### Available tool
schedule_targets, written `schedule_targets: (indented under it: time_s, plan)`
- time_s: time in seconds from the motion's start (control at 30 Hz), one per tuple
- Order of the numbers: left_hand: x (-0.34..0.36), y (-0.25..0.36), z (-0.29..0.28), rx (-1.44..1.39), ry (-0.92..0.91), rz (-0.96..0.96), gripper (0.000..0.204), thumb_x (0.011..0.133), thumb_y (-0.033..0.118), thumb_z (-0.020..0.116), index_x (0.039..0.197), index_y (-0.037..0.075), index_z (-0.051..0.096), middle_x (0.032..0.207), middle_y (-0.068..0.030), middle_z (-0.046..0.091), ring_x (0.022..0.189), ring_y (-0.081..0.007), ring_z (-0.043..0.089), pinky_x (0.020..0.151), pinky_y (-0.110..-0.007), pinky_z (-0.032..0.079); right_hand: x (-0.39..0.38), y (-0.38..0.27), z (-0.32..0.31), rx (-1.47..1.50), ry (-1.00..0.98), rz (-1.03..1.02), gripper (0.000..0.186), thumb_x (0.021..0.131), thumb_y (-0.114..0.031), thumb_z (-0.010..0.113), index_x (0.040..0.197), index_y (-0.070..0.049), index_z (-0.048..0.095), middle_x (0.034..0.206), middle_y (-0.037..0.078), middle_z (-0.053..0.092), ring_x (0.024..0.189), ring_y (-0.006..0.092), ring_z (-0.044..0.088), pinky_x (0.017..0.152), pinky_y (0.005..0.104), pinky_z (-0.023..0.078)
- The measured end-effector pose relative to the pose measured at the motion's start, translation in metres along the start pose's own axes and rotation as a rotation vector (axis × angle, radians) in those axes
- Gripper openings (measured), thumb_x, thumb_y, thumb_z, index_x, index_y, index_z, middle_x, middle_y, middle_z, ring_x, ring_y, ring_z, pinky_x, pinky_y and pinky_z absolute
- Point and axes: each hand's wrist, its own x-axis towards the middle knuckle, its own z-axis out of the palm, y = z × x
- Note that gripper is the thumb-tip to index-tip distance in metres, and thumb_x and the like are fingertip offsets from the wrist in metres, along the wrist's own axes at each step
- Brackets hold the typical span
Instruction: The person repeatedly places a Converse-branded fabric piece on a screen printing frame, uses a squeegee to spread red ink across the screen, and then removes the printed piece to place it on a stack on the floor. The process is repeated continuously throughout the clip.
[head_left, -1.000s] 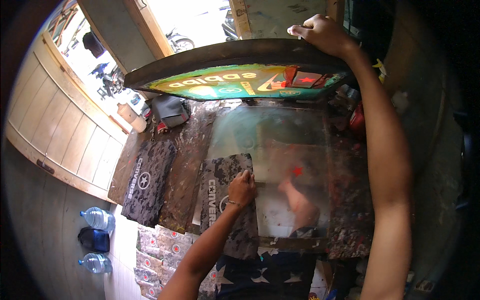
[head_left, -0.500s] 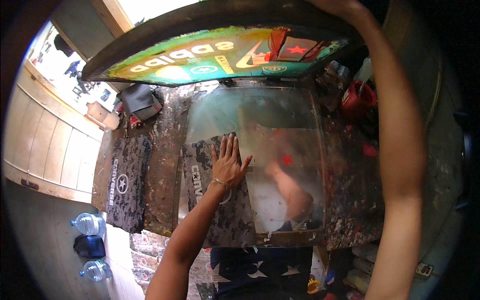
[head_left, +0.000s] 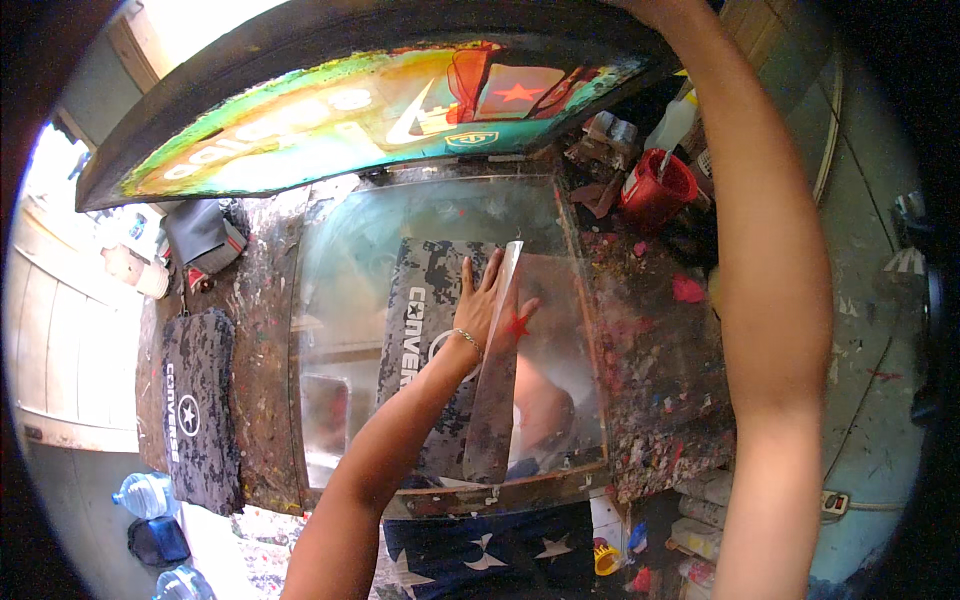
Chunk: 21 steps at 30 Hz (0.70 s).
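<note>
My left hand (head_left: pixel 487 308), a bracelet at its wrist, lies with spread fingers on a grey camouflage fabric piece (head_left: pixel 420 265) with white printing. The piece rests on a clear glassy plate (head_left: pixel 345 225); its right edge stands up between my fingers and thumb. Close to the thumb, a red star (head_left: pixel 519 326) shows on the plate. At the top edge, my right hand (head_left: pixel 655 8) is on the raised screen-printing frame (head_left: pixel 270 60); its fingertips are out of sight. Light passes through the frame's mesh, showing several logo shapes and another red star.
A second printed camouflage piece (head_left: pixel 200 400) lies on the paint-stained table (head_left: pixel 265 400) at left. A red bucket (head_left: pixel 658 188) stands at the back right, a dark grey folded item (head_left: pixel 203 235) at the back left. Water bottles (head_left: pixel 147 495) are below left.
My left hand has slid the camouflage piece rightward across the plate, and its right edge has come up near the star. The whole view has shifted; my right hand stays at the raised frame.
</note>
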Motion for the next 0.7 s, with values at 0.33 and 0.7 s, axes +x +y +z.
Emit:
schedule_targets:
  time_s: [0.33,0.7]
  plan:
    - [-0.113,-0.014,-0.076,0.100,-0.326,0.144,0.076,0.100,0.056,0.048,0.161,0.017,0.027,0.169,-0.0101,0.020,0.156,-0.0355,0.013,0.123,-0.064,0.000,0.003,0.004,0.005,-0.039,0.037,-0.017,0.065,0.094,-0.053,0.057,0.099,0.010,0.072,0.113,0.034,0.067,0.112,0.0427,0.066,0.099,0.0430,0.049]
    - [-0.089,0.017,-0.038,-0.036,-0.238,0.267,0.082,0.091,0.057,0.056,0.157,0.015,0.036,0.166,-0.0110,0.029,0.155,-0.0386,0.017,0.121,-0.069,0.003,-0.012,0.002,-0.001,0.021,0.006,-0.015,0.069,0.093,-0.053,0.058,0.109,0.014,0.068,0.122,0.036,0.063,0.121,0.0424,0.061,0.105,0.0425,0.048]
